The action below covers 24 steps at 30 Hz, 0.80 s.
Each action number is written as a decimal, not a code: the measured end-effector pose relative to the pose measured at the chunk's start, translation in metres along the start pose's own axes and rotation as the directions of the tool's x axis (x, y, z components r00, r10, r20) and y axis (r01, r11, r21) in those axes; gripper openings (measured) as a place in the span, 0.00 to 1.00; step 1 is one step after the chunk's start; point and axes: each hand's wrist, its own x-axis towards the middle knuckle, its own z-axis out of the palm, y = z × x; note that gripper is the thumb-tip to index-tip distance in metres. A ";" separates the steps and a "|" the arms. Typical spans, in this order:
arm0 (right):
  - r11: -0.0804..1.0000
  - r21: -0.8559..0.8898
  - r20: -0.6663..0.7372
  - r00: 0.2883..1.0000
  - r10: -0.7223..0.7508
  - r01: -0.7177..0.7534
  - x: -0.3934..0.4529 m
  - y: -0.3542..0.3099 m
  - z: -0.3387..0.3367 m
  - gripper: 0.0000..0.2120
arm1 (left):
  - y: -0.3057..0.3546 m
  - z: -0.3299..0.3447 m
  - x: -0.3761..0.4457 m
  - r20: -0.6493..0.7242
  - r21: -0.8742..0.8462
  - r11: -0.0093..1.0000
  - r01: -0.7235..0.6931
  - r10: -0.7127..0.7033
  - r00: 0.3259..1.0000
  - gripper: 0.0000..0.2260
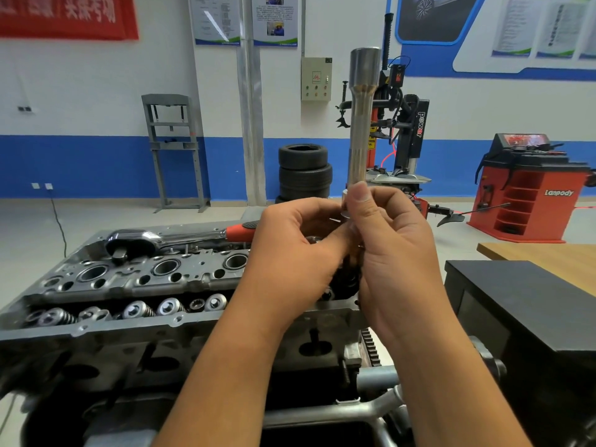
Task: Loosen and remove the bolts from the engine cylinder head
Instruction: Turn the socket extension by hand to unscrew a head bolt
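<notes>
Head view: at the centre of the frame both hands meet above the right end of the engine cylinder head [135, 285], which fills the lower left. The right hand [392, 253] has its grip closed round the lower end of a long steel socket extension [361, 124], thumb pressed on the shaft; the tool stands upright, its wider end at the top, reaching into the upper middle of the frame. The left hand [296, 253] has its fingers curled in against the same lower end, just beside the right thumb, and appears to pinch a small metal part there; what exactly that part is I cannot tell, since the fingers hide it. On the far edge of the cylinder head lies a ratchet wrench [167, 240] with a red handle, its chromed head toward the left, its handle running behind the left hand. Valve springs [138, 309] show in a row along the near side of the head. A dark box [529, 304] sits at the right edge, with a wooden desk [548, 259] behind it. Stacked tyres [304, 171] stand against the blue-striped wall.
</notes>
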 end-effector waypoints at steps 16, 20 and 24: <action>1.000 -0.016 -0.013 1.000 0.016 -0.016 0.002 0.001 -0.001 0.19 | 0.006 0.001 -0.003 0.049 -0.055 0.998 0.017 -0.014 0.999 0.07; 1.000 -0.010 -0.031 1.000 -0.006 0.005 0.003 0.000 0.000 0.14 | 0.003 0.002 0.000 -0.026 0.018 1.000 0.009 -0.009 1.000 0.06; 0.998 -0.067 -0.023 1.000 -0.013 0.011 0.002 0.002 0.000 0.16 | 0.004 0.001 -0.002 -0.003 0.017 1.000 -0.005 0.005 1.000 0.06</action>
